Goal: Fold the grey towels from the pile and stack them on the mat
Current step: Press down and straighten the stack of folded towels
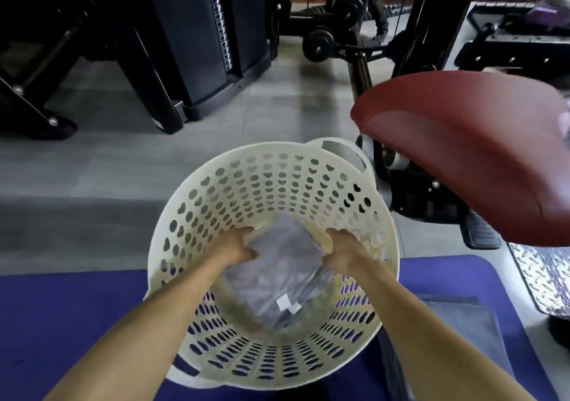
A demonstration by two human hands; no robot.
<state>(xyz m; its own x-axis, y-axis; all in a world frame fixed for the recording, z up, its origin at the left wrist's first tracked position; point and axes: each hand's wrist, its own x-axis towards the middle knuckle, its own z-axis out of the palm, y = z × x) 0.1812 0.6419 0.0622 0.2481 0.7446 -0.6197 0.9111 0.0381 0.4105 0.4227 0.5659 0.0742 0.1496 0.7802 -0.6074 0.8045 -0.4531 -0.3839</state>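
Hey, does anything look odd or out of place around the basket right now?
Nothing is spilled or damaged. The cream perforated plastic basket sits partly on the blue mat, and both hands hold the grey towels inside it.

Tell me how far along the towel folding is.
Looks done: one folded grey towel lies on the purple mat. In hand: left hand and right hand grip grey towels inside the cream perforated plastic basket. Left: folding and stacking those.

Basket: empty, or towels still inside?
Not empty: grey towels lie in the basket, gripped by left hand and right hand.
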